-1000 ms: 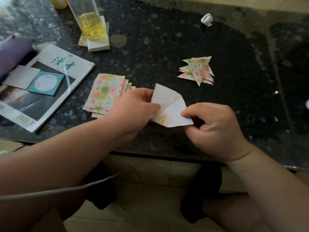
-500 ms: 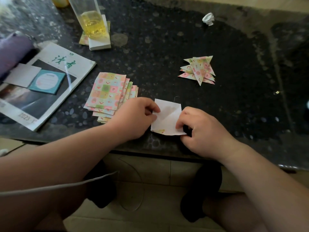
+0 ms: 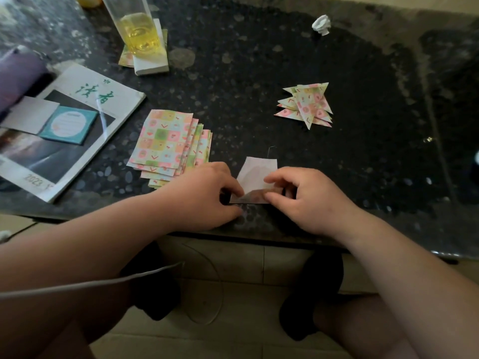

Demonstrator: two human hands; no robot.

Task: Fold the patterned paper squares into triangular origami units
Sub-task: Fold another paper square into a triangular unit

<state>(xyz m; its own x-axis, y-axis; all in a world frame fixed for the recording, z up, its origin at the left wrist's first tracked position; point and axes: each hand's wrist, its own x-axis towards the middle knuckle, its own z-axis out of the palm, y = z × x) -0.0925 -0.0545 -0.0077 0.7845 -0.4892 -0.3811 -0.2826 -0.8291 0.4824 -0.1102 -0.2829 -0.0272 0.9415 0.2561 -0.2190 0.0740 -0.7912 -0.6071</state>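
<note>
While the paper sheet [image 3: 259,169] lies white side up on the dark speckled worktop [image 3: 375,177] just below the frame's centre, the left hand [image 3: 204,195] pinches its near left corner with curled fingers. The right hand [image 3: 308,200] pinches the turned-up near edge between thumb and forefinger. Just beyond the left hand sits a fanned stack of patterned squares [image 3: 166,143]. Farther up, right of centre, lies a pile of folded triangular units [image 3: 308,104]. A magazine [image 3: 111,94] rests at the left edge. Near the top, a glass of yellow liquid [image 3: 140,29] stands on a white block [image 3: 151,66], and a crumpled paper ball [image 3: 321,24] lies upper right.
</note>
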